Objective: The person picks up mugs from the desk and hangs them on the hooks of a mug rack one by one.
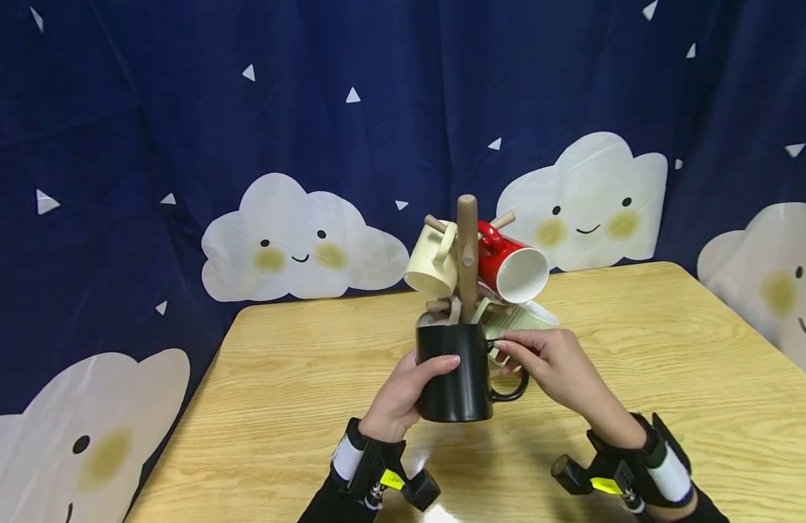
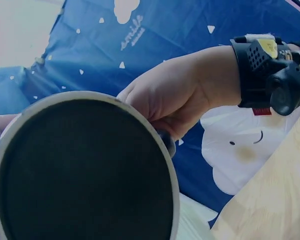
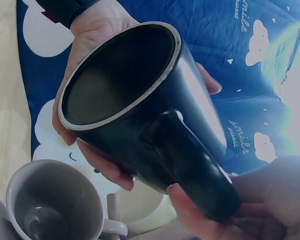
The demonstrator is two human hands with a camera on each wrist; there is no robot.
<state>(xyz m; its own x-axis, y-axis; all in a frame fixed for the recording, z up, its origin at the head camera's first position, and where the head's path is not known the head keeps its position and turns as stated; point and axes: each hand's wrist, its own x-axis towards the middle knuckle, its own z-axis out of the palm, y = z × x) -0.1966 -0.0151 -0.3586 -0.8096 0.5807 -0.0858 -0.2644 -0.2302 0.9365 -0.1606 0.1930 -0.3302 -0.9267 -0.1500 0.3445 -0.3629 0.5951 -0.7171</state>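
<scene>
A black mug (image 1: 453,378) is held up in front of a wooden mug tree (image 1: 466,250). My left hand (image 1: 405,388) grips its body from the left, thumb across the near side. At the right, my right hand (image 1: 549,356) pinches the upper part of the mug's handle (image 3: 195,165) between thumb and fingers. Both wrist views look up at the mug's dark base, ringed in pale unglazed clay. On the upper pegs hang a cream mug (image 1: 432,265) and a red mug (image 1: 515,267) with a white inside.
Lower on the tree are a pale green mug (image 1: 530,319) and a greyish mug (image 3: 55,200), partly hidden behind the black one in the head view. A wood-grain table (image 1: 298,378) lies beneath. Behind hangs a dark blue curtain (image 1: 180,131) with cloud prints.
</scene>
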